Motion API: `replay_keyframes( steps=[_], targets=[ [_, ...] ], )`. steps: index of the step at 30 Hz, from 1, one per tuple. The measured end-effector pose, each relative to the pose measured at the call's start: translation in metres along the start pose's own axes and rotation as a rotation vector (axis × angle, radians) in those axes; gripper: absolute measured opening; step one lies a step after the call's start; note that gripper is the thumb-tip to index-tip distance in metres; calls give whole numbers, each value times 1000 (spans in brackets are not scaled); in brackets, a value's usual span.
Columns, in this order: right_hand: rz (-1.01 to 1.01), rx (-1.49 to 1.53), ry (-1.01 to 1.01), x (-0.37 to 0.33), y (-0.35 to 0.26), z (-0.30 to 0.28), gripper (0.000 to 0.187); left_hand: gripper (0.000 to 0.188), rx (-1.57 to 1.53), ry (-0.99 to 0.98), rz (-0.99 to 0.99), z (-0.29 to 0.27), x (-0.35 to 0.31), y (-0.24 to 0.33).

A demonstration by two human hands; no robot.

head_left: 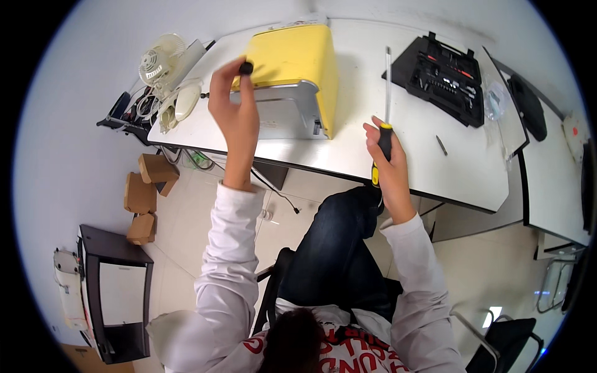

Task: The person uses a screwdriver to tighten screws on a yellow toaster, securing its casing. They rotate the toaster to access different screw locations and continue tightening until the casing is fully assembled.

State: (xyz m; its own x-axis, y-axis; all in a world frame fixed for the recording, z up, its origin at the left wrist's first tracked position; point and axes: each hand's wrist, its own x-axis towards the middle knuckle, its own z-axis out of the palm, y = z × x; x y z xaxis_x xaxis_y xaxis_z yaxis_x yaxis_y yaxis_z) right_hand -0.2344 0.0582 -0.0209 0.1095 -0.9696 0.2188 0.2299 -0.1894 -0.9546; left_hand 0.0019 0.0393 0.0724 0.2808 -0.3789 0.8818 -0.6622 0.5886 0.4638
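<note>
My left hand (235, 118) is raised in front of a yellow box-shaped appliance (292, 50), pinching a small round black knob (246, 68) between thumb and finger. The appliance stands on the white table (357, 81), its grey metal face (280, 112) turned toward me. To its right, my right hand (393, 168) is closed around the black and yellow handle of a screwdriver (386, 138). The screwdriver's long metal shaft points away from me, its tip free of anything.
An open black tool case (448, 81) lies at the table's far right, with a small dark bit (441, 145) nearer me. A cream fan (163, 60) and cables are at the far left. Cardboard boxes (140, 193) and a dark cabinet (118, 248) stand on the floor.
</note>
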Motion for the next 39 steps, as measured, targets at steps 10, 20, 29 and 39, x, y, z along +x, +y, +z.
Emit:
replay_keyframes(
  steps=[10,20,29,39],
  targets=[
    [136,238,-44,8,-2,-20,47,18,178,-159,-30,75,3,18],
    [71,320,-21,11,6,-22,41,20,162,-267,19,75,-10,25],
    [76,285,-33,9,1,-23,46,20,41,-535,-49,-2,6,13],
    [131,465,73,37,11,1,35,18,-181,-622,-263,-66,27,-5]
  ],
)
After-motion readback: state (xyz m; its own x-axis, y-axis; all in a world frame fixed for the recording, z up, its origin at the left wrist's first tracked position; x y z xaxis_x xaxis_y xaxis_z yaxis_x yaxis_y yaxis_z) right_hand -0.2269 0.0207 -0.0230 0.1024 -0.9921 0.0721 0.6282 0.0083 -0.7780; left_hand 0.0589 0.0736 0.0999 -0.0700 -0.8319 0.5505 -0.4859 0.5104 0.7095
